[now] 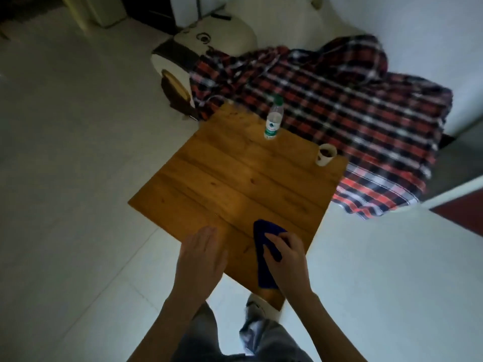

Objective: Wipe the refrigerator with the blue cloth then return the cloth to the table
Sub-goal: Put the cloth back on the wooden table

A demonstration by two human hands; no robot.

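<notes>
The blue cloth (262,253) lies at the near corner of the low wooden table (235,184). My right hand (286,253) rests on the cloth, fingers curled into its folds and gripping it. My left hand (202,256) hovers flat and open over the table's near left edge, a little left of the cloth, holding nothing. No refrigerator is clearly in view.
A plastic water bottle (273,118) stands at the table's far side and a paper cup (325,154) near its right corner. Behind lies a red plaid blanket (352,121) and a cream cushion (209,40). Pale tiled floor (73,178) surrounds the table.
</notes>
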